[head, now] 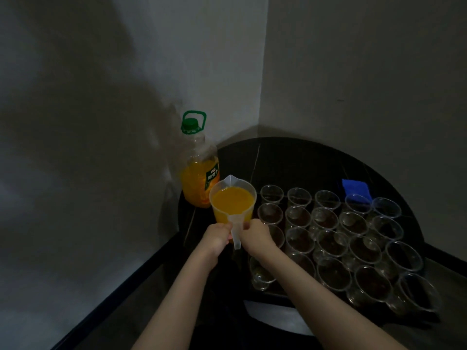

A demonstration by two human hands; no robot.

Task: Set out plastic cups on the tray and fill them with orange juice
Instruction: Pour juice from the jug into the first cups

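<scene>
Both hands, left (217,237) and right (255,233), grip the handle of the juice-filled jug (232,201) beside empty cups (328,242).

Head-worn view, forward and downward

— What is obscured?
— The right forearm (290,269) covers several cups (260,275); the tray (267,294) barely shows beneath them.
— And the bottle label (211,176)?
— Too small and dim to read.
</scene>
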